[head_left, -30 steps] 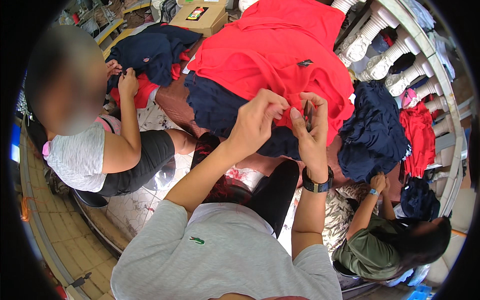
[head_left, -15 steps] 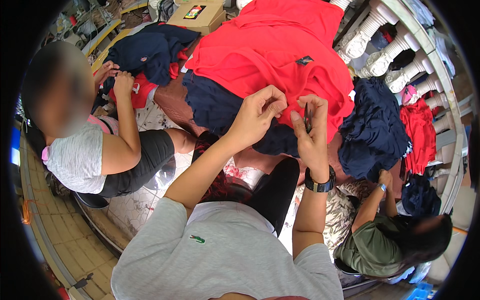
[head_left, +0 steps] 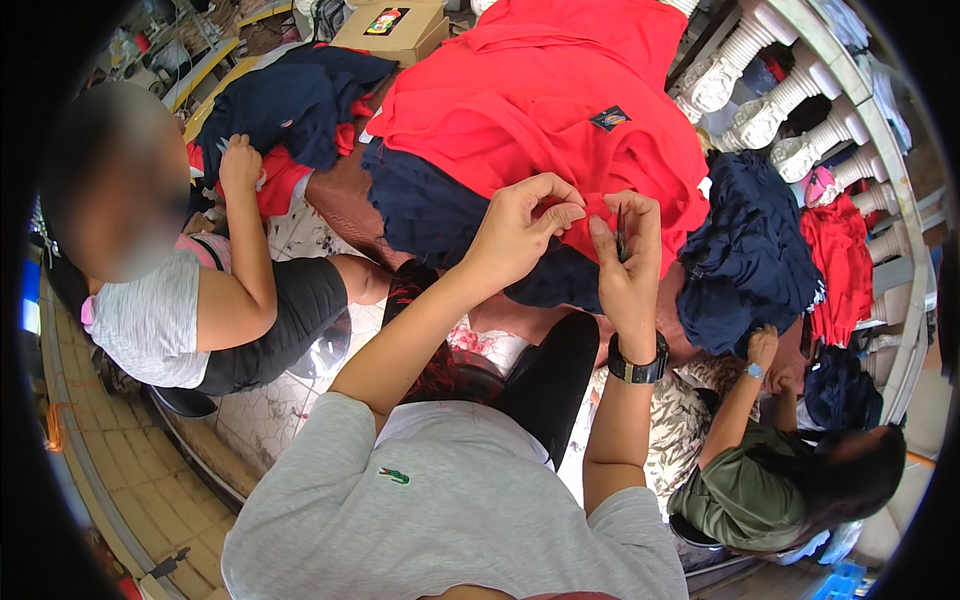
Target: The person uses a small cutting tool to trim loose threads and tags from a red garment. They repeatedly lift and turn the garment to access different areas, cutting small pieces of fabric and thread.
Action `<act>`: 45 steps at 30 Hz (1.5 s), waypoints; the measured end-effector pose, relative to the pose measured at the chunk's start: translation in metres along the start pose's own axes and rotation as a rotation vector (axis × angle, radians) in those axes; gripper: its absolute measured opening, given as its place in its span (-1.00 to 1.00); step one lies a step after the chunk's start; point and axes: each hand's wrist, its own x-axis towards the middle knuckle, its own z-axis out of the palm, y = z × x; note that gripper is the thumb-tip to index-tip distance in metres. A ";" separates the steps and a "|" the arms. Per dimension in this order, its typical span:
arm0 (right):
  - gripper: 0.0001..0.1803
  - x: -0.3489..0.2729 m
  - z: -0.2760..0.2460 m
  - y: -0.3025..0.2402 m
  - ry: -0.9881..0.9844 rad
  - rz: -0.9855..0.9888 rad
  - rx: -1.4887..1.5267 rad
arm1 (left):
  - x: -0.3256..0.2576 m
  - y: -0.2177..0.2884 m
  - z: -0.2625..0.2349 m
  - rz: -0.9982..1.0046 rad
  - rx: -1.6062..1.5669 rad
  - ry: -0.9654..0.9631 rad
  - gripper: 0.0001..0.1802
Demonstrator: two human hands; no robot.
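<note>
Top cloth (head_left: 560, 80) was plain red, its label (head_left: 610, 119) mostly black; under-cloth (head_left: 425, 205) was navy. Tool (head_left: 622, 240) read dark. Wearer's shirt (head_left: 450, 530) was grey, emblem (head_left: 394, 475) green; watch (head_left: 637, 372), black. Left co-worker's top (head_left: 150, 325) was heathered grey, shorts (head_left: 280, 325) black; right co-worker's shirt (head_left: 745, 490) was olive. Printed cloth (head_left: 672, 440) showed brownish leaves on cream. Balusters (head_left: 712, 82) were white, box (head_left: 425, 45) tan.

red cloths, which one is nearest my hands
The big red cloth in the middle, with the dark patch; the smaller left red cloth and right red cloth lie farther off.
</note>
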 end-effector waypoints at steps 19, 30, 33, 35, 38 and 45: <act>-0.53 -0.029 0.019 -0.041 -0.009 0.555 0.291 | 0.001 -0.009 0.013 0.046 -0.076 0.118 -0.82; -0.59 -0.033 0.031 -0.025 0.023 0.521 0.303 | -0.009 -0.002 0.019 0.002 -0.099 0.105 -0.85; -0.58 -0.031 0.033 -0.019 0.037 0.480 0.256 | -0.010 -0.004 0.018 0.026 -0.031 0.114 -0.88; -0.56 -0.030 0.034 -0.014 0.041 0.434 0.201 | -0.009 -0.007 0.017 0.054 0.015 0.111 -0.91; -0.52 -0.027 0.028 -0.004 0.040 0.495 0.437 | -0.011 -0.008 0.012 0.223 0.183 0.101 -0.94; -0.75 -0.015 -0.009 -0.015 0.140 0.261 0.028 | -0.063 -0.004 -0.021 0.006 0.329 -0.091 -0.79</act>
